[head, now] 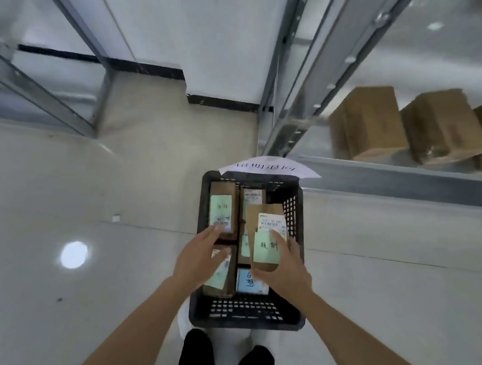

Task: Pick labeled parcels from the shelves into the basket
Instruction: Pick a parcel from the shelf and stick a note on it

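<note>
A black plastic basket (295, 207) stands on the floor below me, holding several brown parcels with green, white and blue labels. My right hand (286, 266) grips a brown parcel (265, 237) with a white barcode label and a green handwritten note, held upright over the basket's right side. My left hand (199, 257) reaches into the basket with straight fingers, its fingertips touching a green-labelled parcel (222, 214) at the far left. A blue-labelled parcel (249, 285) lies near the front.
A metal shelf rack (308, 100) rises on the right with three cardboard boxes (368, 122) on a low shelf. Another metal rack (34, 90) stands at the left. A white paper sign (267, 167) sticks out behind the basket. My feet are just below the basket.
</note>
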### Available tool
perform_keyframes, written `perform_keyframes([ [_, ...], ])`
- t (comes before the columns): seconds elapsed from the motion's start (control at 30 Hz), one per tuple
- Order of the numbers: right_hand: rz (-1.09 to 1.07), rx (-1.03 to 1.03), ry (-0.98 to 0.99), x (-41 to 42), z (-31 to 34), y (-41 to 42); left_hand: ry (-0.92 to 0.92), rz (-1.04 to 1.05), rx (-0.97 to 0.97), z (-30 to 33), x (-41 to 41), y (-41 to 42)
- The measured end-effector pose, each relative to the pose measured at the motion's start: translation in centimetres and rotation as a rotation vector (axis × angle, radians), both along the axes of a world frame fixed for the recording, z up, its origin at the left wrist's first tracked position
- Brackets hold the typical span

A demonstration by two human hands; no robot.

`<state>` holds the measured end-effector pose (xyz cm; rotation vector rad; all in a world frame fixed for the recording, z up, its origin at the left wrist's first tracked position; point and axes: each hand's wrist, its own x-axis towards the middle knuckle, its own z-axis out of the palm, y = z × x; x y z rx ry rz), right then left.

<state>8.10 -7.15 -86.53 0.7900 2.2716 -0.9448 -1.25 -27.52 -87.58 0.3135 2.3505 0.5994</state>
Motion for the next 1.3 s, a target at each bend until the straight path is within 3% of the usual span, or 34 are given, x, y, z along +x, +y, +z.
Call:
perform_keyframes([
  [0.17, 0.001, -0.001, 0.025, -3.1, -11.5, 0.6, -0.028, -0.011, 0.055, -11.4, -0.9, 0.7],
  [0.3, -0.029, -0.005, 0.029, -6.1, -18.8, 0.4, 0.026, -0.008, 0.086, -16.5, -1.2, 0.8],
  [0.5, -0.156, -0.112, 0.119, -9.4, -25.9, -1.4, 0.107, -0.047, 0.118, -18.8, -2.7, -0.5],
  [0.67, -0.037, -0.056, 0.059, -9.1, -27.5, -0.9, 0.112, -0.113, 0.18, -18.5, -3.1, 0.3],
  [0.83, 0.053, 0.013, 0.027, -9.8, -24.1, 0.4, 0.103, -0.057, 0.14, -16.2, -3.2, 0.6],
  [0.97, 0.147, 0.038, -0.032, -9.4, -17.7, 1.4, 0.128, -0.157, 0.028, -10.9, -3.4, 0.8],
  [1.13, 0.306, 0.078, -0.049, -7.7, -5.4, 3.1, 0.15, -0.176, -0.039, 0.0, -3.8, 2.8],
  [1.3, 0.336, 0.151, 0.021, -6.6, 10.2, 6.2, 0.231, -0.185, -0.039, 14.9, -4.5, 5.9],
])
